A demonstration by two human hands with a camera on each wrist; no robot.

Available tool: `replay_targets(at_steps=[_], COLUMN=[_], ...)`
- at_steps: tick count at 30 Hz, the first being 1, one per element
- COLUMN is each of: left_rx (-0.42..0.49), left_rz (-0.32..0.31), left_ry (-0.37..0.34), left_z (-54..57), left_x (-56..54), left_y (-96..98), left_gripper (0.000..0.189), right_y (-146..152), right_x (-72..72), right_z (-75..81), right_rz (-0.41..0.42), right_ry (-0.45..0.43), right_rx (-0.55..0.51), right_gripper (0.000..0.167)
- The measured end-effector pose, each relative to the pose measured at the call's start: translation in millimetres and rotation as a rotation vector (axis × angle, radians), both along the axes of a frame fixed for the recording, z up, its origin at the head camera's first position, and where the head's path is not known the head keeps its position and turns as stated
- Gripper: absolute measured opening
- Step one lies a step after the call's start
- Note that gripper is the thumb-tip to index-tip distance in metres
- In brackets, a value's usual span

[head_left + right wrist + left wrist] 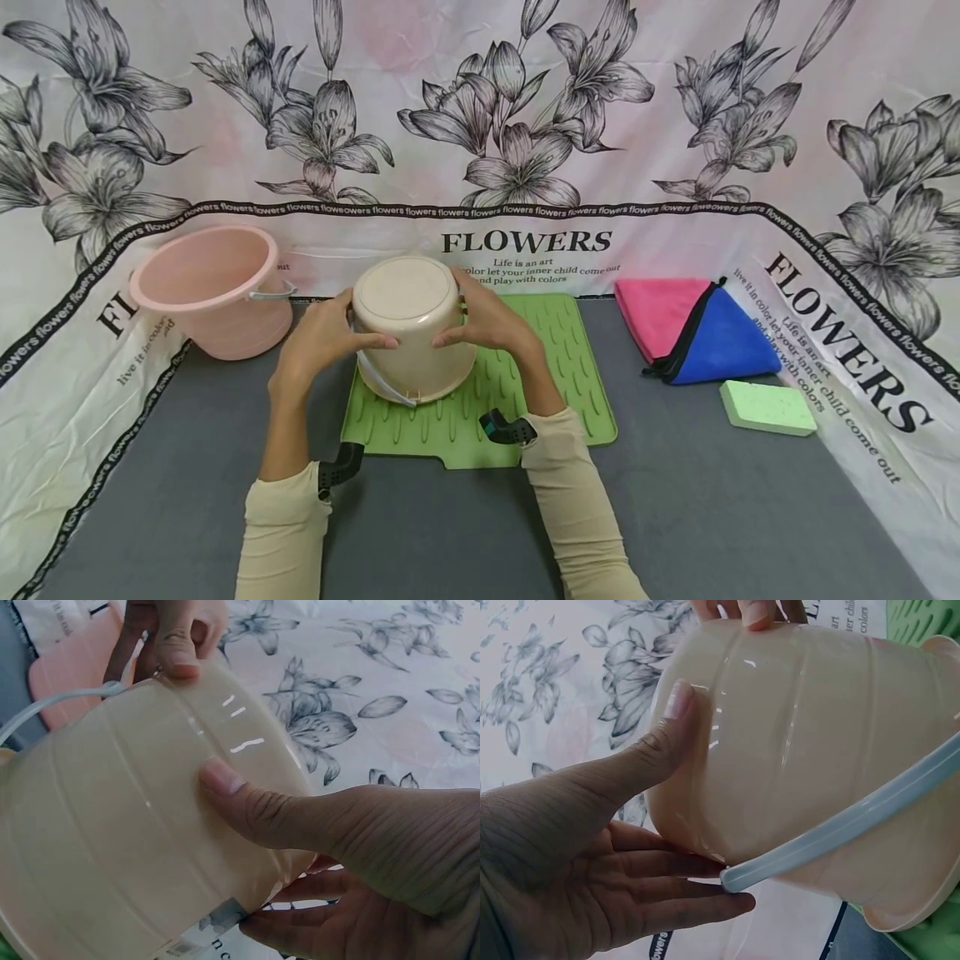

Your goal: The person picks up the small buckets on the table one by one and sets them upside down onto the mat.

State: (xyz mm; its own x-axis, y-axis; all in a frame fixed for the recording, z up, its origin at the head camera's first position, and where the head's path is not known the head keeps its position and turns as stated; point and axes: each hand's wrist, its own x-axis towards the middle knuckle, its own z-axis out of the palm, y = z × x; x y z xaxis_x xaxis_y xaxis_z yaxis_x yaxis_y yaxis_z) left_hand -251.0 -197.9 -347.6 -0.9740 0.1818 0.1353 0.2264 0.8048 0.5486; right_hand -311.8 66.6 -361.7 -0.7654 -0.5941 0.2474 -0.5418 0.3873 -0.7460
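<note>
A cream plastic bucket [420,358] stands upside down, its rim over the green ribbed mat [558,375] and its round base facing up. My left hand [318,333] holds it on the left near the base, thumb [679,705] along the wall. From the opposite side my right hand [491,317] grips it the same way, with the right thumb [232,787] flat on the wall. The pale grey handle [855,821] hangs across the bucket, its end by my left fingertips. Beside my right fingers a printed label [221,919] sticks to the wall.
A pink bucket [247,329] stands upright at the back left. On the right lie a folded pink cloth [660,312], a blue cloth [727,342] with black edging, and a light green sponge [768,408]. A floral sheet [420,175] hangs behind the grey table [435,533].
</note>
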Motion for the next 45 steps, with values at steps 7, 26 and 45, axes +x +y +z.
replay_targets(at_steps=[7,26,45], left_rx=[0.019,-0.016,-0.059], left_rz=[-0.005,-0.061,0.014], left_ry=[-0.056,-0.196,-0.182], left_z=[1.3,4.9,12.9], left_x=[0.3,6.5,13.5], left_y=[2.3,-0.6,-44.1], left_gripper=[0.103,0.113,0.110], right_y=[-1,-15,-13], right_x=[0.0,16.0,17.5], right_z=[-0.8,9.6,9.7], right_rz=[0.013,-0.028,-0.033], right_ry=[-0.032,-0.009,-0.062], right_rx=[-0.002,0.101,0.165], right_gripper=[0.117,0.105,0.109])
